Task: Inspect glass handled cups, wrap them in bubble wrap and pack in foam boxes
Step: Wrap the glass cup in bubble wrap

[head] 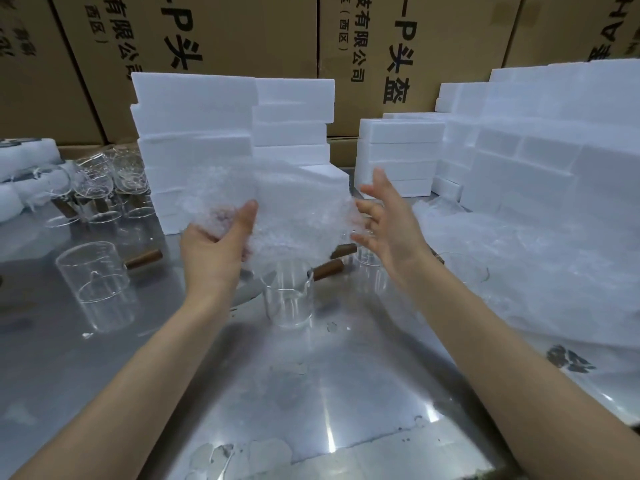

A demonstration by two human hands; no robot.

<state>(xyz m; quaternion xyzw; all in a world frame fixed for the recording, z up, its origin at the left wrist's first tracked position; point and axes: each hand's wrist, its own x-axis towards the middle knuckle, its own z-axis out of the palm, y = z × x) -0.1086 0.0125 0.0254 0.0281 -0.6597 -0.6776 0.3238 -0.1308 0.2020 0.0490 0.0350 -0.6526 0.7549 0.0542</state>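
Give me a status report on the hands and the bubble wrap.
Left hand gripping clear bubble wrap sheet, raised above steel table. Right hand open beside sheet's edge. Clear glass cup with wooden handle stands unwrapped below. Nothing blocking.

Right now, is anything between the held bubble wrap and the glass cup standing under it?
Nothing visible. The bubble wrap sheet, pinched by the left hand with the right hand open at its edge, hangs directly above the upright glass cup, open air between them.
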